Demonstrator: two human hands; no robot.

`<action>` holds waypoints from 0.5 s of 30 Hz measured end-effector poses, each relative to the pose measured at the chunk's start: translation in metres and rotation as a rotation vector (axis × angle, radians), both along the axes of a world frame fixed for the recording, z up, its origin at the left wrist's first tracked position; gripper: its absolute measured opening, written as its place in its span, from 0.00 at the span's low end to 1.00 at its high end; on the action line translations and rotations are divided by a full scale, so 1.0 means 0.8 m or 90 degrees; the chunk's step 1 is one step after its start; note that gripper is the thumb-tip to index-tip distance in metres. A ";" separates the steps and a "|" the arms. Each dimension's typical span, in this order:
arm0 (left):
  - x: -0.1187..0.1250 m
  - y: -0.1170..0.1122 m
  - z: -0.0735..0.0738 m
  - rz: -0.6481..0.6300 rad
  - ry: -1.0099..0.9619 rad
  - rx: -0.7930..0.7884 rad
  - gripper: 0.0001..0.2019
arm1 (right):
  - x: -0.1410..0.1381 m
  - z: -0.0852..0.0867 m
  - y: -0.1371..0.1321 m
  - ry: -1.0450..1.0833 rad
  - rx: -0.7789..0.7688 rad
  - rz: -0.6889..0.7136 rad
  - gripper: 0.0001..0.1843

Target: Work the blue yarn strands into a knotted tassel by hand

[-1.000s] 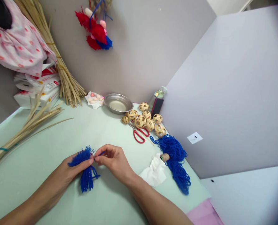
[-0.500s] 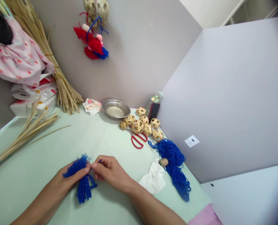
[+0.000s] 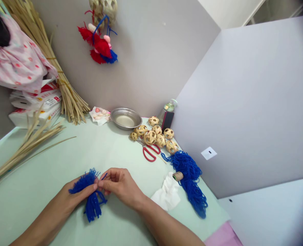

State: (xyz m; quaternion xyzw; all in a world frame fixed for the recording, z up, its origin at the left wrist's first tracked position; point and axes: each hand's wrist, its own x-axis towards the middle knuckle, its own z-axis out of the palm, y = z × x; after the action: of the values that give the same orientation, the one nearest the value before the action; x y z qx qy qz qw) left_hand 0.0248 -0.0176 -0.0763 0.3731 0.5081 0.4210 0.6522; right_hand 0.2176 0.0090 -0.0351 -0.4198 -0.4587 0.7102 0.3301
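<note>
Near the front of the table, my left hand (image 3: 76,191) is closed around the middle of a blue yarn tassel (image 3: 93,206). Its frayed strands stick out above the thumb, and longer ones hang below. Close beside my left thumb, my right hand (image 3: 120,186) pinches a short blue yarn end (image 3: 104,176) between thumb and forefinger. Whether that end belongs to the tassel is hidden by the fingers. The two hands' fingertips nearly meet.
Red-handled scissors (image 3: 149,153) lie by several woven balls (image 3: 150,137) and a metal bowl (image 3: 126,128). On the right are blue yarn (image 3: 189,177), a thread spool (image 3: 178,176) and white tissue (image 3: 168,194). Plant strips (image 3: 26,150) lie left. A phone (image 3: 168,120) leans behind the balls.
My right hand has shifted slightly left, closer to my left thumb, and the yarn end in its pinch has tilted. My left hand keeps its hold on the tassel.
</note>
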 end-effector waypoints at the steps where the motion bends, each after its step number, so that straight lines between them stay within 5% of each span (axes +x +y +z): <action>1: 0.000 0.000 0.000 -0.001 -0.005 -0.001 0.12 | 0.000 -0.001 0.000 0.003 -0.003 0.002 0.32; 7: 0.003 -0.003 0.009 0.037 -0.064 -0.057 0.13 | -0.001 -0.008 -0.003 -0.016 -0.013 0.033 0.30; 15: 0.003 -0.009 0.013 0.117 -0.109 -0.137 0.15 | 0.000 -0.007 -0.007 -0.059 0.051 0.029 0.11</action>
State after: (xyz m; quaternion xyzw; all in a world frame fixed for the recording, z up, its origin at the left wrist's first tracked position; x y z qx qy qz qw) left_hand 0.0276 -0.0250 -0.0659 0.2159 0.5250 0.4525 0.6877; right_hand 0.2175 0.0035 -0.0408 -0.4284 -0.5108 0.6784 0.3088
